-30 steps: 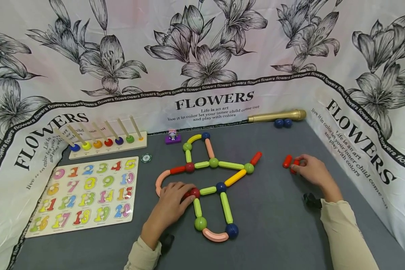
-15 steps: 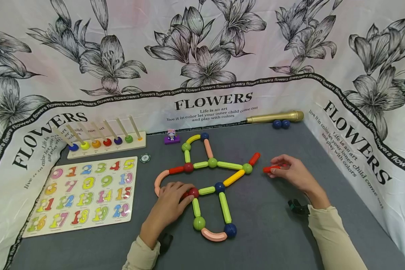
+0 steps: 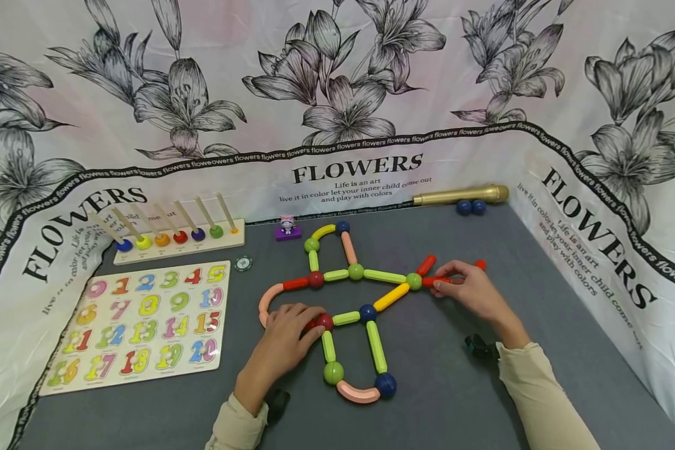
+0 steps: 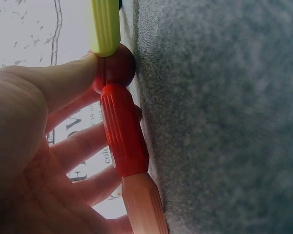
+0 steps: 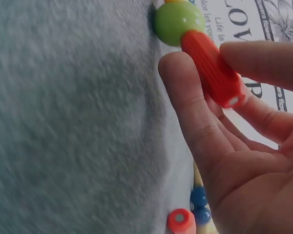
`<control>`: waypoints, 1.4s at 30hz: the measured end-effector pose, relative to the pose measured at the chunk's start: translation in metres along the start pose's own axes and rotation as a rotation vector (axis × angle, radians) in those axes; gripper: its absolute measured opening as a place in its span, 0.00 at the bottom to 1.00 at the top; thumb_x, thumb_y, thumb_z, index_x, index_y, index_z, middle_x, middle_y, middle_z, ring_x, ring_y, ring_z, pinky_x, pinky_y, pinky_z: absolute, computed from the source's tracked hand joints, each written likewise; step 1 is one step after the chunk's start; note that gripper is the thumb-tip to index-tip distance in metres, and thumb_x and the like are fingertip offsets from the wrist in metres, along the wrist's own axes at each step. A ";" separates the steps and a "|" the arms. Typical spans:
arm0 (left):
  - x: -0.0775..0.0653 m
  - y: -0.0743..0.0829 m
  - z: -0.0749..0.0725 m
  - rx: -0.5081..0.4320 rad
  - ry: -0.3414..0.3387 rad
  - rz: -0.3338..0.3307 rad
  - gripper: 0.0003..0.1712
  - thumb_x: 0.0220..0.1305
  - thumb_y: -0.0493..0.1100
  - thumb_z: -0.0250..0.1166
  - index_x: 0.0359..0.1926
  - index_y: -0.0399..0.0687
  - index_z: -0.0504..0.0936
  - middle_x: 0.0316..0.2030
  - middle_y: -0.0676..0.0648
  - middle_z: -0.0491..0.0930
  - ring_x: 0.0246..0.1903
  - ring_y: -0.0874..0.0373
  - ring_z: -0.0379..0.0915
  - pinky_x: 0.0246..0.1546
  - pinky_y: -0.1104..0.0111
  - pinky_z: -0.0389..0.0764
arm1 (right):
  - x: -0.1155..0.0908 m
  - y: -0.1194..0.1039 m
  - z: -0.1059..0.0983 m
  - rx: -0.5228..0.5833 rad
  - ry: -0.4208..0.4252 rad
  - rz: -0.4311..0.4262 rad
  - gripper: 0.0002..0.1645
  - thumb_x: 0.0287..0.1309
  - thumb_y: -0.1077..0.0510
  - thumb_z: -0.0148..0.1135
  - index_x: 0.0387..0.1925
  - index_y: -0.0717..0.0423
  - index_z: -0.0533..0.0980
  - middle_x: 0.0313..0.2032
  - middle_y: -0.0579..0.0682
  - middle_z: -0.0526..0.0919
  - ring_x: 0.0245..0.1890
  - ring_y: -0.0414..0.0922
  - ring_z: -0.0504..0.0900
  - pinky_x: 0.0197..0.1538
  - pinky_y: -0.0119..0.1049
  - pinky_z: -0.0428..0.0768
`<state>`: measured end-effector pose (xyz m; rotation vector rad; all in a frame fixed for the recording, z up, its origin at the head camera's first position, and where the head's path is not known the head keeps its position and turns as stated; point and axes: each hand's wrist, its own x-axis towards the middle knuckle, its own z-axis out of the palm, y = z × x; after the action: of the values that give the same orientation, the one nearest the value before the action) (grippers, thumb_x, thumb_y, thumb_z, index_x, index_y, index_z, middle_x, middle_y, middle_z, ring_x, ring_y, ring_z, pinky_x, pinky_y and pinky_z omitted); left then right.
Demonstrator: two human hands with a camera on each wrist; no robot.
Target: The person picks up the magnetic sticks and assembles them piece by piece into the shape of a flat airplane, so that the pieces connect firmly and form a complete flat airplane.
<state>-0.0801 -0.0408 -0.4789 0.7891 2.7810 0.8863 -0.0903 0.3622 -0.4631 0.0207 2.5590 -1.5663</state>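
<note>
On the grey table lies a flat figure built of ribbed magnetic rods and balls. My right hand (image 3: 472,290) pinches a short red rod (image 5: 212,68) between thumb and fingers, its far end right at the green ball (image 5: 178,22) on the figure's right end. A second red rod (image 3: 426,265) slants out from that same ball, beside a yellow rod (image 3: 392,296). At the figure's left, my left hand (image 3: 285,334) holds a dark red ball (image 4: 118,68), thumb on one side and fingers behind. A red rod (image 4: 124,129) and a peach curved rod (image 4: 144,202) run on from it.
Another red rod (image 3: 480,265) lies behind the right hand. At the back are a gold microphone (image 3: 461,194), two blue balls (image 3: 471,207), a small figurine (image 3: 287,229) and a peg stand (image 3: 180,242). A number puzzle board (image 3: 137,325) and a round chip (image 3: 244,263) lie left.
My right hand picked up one of the two loose red rods and carried it left to the green ball. The left hand has stayed in place.
</note>
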 end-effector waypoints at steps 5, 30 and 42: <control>0.000 -0.002 0.000 0.015 0.001 -0.004 0.19 0.77 0.47 0.68 0.64 0.50 0.85 0.55 0.43 0.83 0.62 0.35 0.72 0.64 0.33 0.66 | 0.006 -0.004 -0.012 -0.071 0.026 -0.016 0.19 0.78 0.55 0.64 0.55 0.69 0.78 0.43 0.60 0.88 0.36 0.52 0.89 0.44 0.42 0.85; 0.001 -0.003 0.000 0.025 -0.051 -0.028 0.21 0.77 0.49 0.68 0.66 0.51 0.84 0.56 0.45 0.84 0.62 0.39 0.72 0.63 0.36 0.67 | 0.122 0.015 -0.091 -0.605 0.138 -0.080 0.37 0.73 0.65 0.60 0.73 0.82 0.59 0.70 0.86 0.53 0.68 0.82 0.58 0.67 0.75 0.58; 0.000 -0.004 -0.002 0.024 -0.054 -0.042 0.21 0.77 0.51 0.69 0.65 0.53 0.84 0.57 0.46 0.83 0.62 0.40 0.72 0.63 0.36 0.68 | 0.135 0.019 -0.088 -0.716 0.128 -0.094 0.29 0.72 0.65 0.59 0.66 0.82 0.67 0.64 0.86 0.60 0.60 0.86 0.62 0.64 0.79 0.59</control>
<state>-0.0824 -0.0442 -0.4790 0.7432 2.7559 0.8143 -0.2323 0.4410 -0.4580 -0.0781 3.1002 -0.6042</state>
